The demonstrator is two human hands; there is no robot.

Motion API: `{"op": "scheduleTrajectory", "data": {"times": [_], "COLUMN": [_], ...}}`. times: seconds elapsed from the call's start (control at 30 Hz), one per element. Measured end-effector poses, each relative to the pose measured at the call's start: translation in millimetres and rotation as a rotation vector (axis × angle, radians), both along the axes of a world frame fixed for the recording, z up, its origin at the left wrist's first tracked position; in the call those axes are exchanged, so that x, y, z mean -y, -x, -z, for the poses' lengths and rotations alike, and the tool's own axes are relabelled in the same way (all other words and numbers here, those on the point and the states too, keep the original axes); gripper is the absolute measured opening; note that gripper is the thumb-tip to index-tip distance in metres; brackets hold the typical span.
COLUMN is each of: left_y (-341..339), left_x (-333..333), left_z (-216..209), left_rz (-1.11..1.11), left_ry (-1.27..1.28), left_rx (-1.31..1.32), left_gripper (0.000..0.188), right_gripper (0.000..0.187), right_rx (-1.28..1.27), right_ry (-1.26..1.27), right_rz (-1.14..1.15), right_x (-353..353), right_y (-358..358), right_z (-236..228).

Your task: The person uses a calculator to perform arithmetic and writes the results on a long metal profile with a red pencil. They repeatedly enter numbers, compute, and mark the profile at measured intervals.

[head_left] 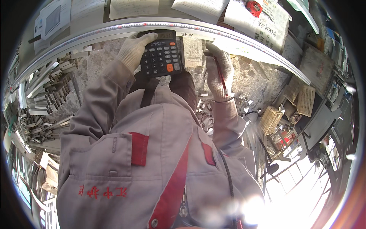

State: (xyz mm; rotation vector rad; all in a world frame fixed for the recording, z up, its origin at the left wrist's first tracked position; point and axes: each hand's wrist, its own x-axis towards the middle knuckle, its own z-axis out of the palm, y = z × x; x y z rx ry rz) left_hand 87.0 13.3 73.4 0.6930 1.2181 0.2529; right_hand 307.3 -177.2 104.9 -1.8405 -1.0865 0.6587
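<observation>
A large black rectangular calculator with grey and orange keys (159, 60) is gripped at its upper left corner by the left hand (132, 51), gloved in pale knit; the thumb is laid over the display's edge, and the fingers are hidden behind. The calculator is held above the knees, its top overlapping the pale metal rail with a printed measuring scale (133, 24) along the front of the grey bench (166, 11). Whether it is supported by the rail cannot be told. Because only one corner is visibly gripped, the calculator could be tilted or dropped toward the rubble-strewn grey floor (259, 72) if it is knocked or the knit slips. The figure could be misread where the display is covered by the thumb, and neighbouring keys could be pressed together by a thick glove.

By the similarly gloved right hand (212, 76), half curled, a slim dark red pen (222, 81) is held slantwise across the fingers. Loosely carried, it could be lost among the cut metal pieces (206, 121) below.
</observation>
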Motion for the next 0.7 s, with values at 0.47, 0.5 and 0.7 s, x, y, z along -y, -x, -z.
{"op": "scheduleTrajectory", "data": {"times": [0.47, 0.5, 0.7], "left_y": [-18.4, -20.1, -26.0], "left_x": [13.5, 16.6, 21.7], "left_z": [22.9, 25.0, 43.8], "left_rz": [0.0, -0.014, -0.03], "left_ry": [0.042, 0.041, 0.079], "left_rx": [-0.04, -0.039, -0.028], "left_gripper": [0.033, 0.034, 0.038], "right_gripper": [0.022, 0.022, 0.022], "right_rx": [-0.271, -0.278, -0.484], "right_ry": [0.176, 0.175, 0.087], "right_rz": [-0.019, -0.017, 0.032], "right_x": [-45.1, -46.6, -60.6], "right_y": [-80.6, -82.6, -86.9], "right_z": [95.1, 103.6, 146.8]}}
